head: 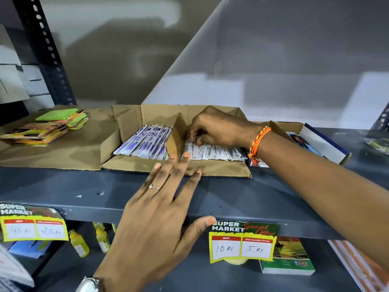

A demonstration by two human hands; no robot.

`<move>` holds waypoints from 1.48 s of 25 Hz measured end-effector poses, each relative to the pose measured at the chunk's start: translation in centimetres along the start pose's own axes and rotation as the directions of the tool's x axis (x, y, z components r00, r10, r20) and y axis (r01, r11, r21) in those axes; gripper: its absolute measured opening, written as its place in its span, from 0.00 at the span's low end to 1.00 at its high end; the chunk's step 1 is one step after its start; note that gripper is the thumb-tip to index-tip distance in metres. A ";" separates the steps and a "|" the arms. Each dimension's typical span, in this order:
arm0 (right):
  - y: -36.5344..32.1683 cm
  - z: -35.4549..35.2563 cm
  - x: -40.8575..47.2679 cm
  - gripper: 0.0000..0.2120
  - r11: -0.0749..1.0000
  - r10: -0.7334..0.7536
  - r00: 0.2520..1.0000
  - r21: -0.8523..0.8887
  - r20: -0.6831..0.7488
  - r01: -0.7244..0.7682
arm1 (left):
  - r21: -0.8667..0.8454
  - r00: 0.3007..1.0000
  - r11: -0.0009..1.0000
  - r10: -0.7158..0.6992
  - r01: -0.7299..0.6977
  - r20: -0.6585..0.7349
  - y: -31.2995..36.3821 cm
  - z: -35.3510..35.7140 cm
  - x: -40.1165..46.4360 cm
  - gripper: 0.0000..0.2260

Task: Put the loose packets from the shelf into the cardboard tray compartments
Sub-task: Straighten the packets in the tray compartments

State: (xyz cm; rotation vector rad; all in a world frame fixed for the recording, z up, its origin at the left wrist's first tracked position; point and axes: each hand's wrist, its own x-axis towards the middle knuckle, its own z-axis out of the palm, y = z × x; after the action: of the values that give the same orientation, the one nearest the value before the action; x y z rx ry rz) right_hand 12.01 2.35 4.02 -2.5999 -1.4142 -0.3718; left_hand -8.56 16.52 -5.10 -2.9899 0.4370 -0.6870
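Observation:
A brown cardboard tray (210, 172) sits on the grey shelf, split by a divider (175, 135) into two compartments. The left compartment holds a row of white-and-purple packets (147, 142). The right compartment holds white-and-red packets (214, 153). My right hand (216, 128) reaches into the right compartment, fingers curled down onto the red packets at its far left end. My left hand (160, 207) lies flat with fingers spread over the shelf edge, fingertips touching the tray's front flap and divider. It holds nothing.
A stack of green and orange packets (50, 128) lies on flat cardboard at the left. A blue-and-white box (324, 144) stands right of the tray. Price tags (242, 242) hang on the shelf's front edge; yellow bottles (79, 243) and a green box stand below.

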 end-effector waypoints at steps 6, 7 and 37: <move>0.1 -0.2 -2.1 0.11 0.992 0.058 0.998 -0.108 -0.015 -0.059 | 0.023 1.000 1.000 0.000 0.000 0.013 -1.4 0.1 -1.0 0.34; 0.1 0.0 -2.5 0.14 0.990 0.073 0.997 -0.120 0.004 -0.072 | 0.028 1.000 1.000 0.002 -0.003 0.022 -1.4 0.2 -1.0 0.35; -4.7 1.2 -10.4 0.07 0.965 0.175 0.981 -0.183 -0.078 -0.187 | -0.024 0.997 0.999 -0.027 0.029 0.065 -1.2 -0.3 -0.9 0.36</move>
State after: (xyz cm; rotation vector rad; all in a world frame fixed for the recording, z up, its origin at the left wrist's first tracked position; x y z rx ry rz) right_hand 2.80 -3.21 -0.04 -2.8137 -1.1613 -0.5805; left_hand -9.11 17.93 -5.11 -3.0367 0.4036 -0.5889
